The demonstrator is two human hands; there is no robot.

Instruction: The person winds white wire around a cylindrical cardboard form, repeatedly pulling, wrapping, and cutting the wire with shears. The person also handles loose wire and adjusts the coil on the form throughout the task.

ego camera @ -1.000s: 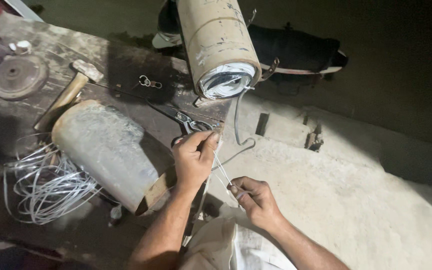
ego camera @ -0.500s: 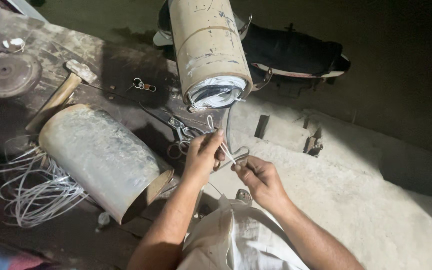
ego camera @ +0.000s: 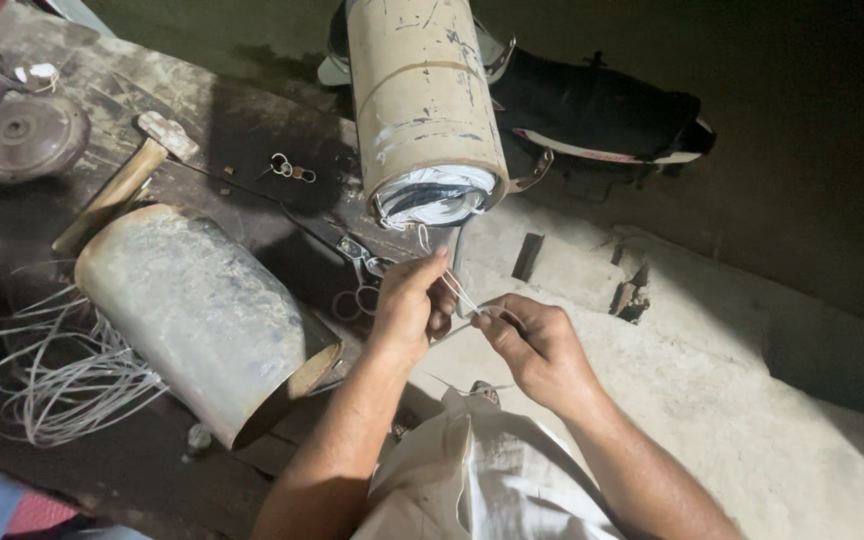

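Note:
A tan cylinder [ego camera: 422,95] lies on the workbench with white wrapping [ego camera: 439,195] bunched at its near end. A thin white wire [ego camera: 457,290] runs from that end down to my hands. My left hand [ego camera: 410,305] pinches the wire just below the cylinder's end. My right hand [ego camera: 532,345] grips the same wire a little further right, fingers closed on it. Both hands hover over the bench's front edge, close together.
A grey metal cylinder [ego camera: 197,310] lies to the left, beside a loose coil of white wire [ego camera: 52,385]. Scissors [ego camera: 357,275], a hammer [ego camera: 117,190], a key ring [ego camera: 287,168] and a round metal disc [ego camera: 27,135] rest on the bench. A dark bag [ego camera: 592,110] lies on the floor behind.
Both hands have moved up toward the tan cylinder's end and closer together, still on the wire. The view has shifted down and nearer to the bench.

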